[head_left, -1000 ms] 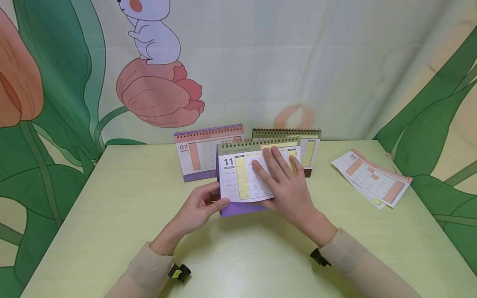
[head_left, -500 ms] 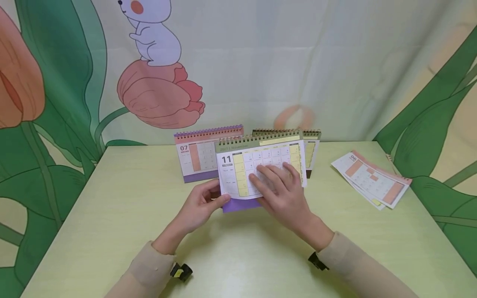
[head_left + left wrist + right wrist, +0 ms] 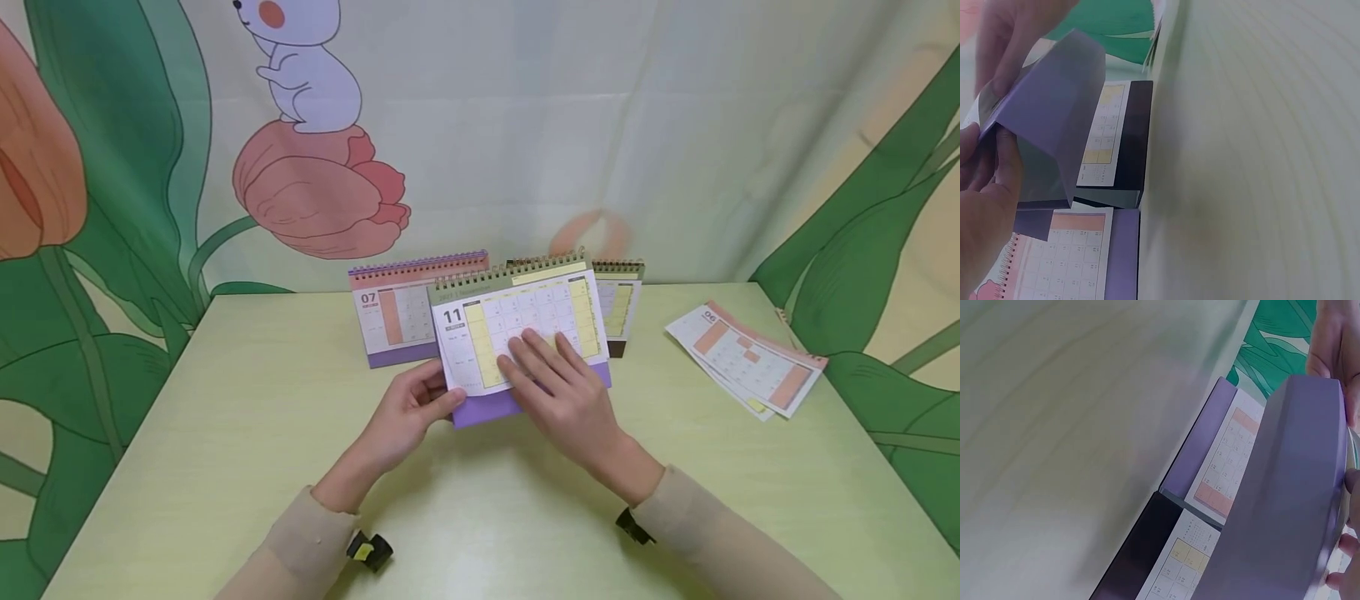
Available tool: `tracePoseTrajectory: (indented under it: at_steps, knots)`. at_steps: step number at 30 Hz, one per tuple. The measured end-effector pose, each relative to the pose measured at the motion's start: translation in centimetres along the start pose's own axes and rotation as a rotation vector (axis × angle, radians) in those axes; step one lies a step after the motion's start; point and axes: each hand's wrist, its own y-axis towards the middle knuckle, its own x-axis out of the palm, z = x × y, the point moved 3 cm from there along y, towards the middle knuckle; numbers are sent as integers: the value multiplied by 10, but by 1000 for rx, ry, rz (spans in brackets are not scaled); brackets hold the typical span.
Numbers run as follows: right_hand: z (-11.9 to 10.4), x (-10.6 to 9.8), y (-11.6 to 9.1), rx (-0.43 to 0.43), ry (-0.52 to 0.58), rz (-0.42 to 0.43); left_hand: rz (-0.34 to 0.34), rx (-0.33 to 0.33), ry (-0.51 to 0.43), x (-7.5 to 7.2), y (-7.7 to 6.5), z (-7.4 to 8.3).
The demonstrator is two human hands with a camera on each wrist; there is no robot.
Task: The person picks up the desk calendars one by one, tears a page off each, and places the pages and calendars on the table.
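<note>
A desk calendar (image 3: pixel 491 321) with a green-topped November page and a purple base is held off the table, tilted with its right side higher. My left hand (image 3: pixel 405 412) grips its lower left corner, thumb on the front and fingers behind. My right hand (image 3: pixel 566 400) lies across the lower middle of the page, fingers extended and touching the paper. From the left wrist, the underside of the purple base (image 3: pixel 1047 106) shows, with the left fingers (image 3: pixel 1007 156) at its edge. The right wrist view shows the base (image 3: pixel 1279 487) from below, with the right fingertips (image 3: pixel 1347 544) on the page side.
Behind stand a pink July calendar (image 3: pixel 408 312) on a purple base and, to its right, a yellow-marked calendar (image 3: pixel 618 312) on a dark base. Loose calendar sheets (image 3: pixel 750 358) lie at the table's right. A printed curtain (image 3: pixel 480 150) hangs beyond the table (image 3: pixel 247 400).
My right hand has slid down and slightly left over the page. The calendar has tilted, its right side rising, and more purple base shows at the lower right. The left grip stays.
</note>
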Motion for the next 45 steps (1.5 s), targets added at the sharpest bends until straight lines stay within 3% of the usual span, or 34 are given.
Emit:
tracePoseTrajectory:
  at_steps: [6,11,22,27,31,37,45]
  knots:
    - [1,0,0,0,-34,1,-8,-12,-60,3,2,2]
    - [4,1,1,11,3,22,-5,-9,-87,5,2,3]
    - [9,8,-1,119,221,168,-27,59,-107,6,2,6]
    - [9,10,1,171,328,205,-16,98,-73,4,1,6]
    - [7,9,2,181,280,203,26,105,-24,3,2,7]
    - [0,10,6,177,146,220,153,76,40,3,2,7]
    - [-4,10,9,300,291,262,216,79,67,6,3,7]
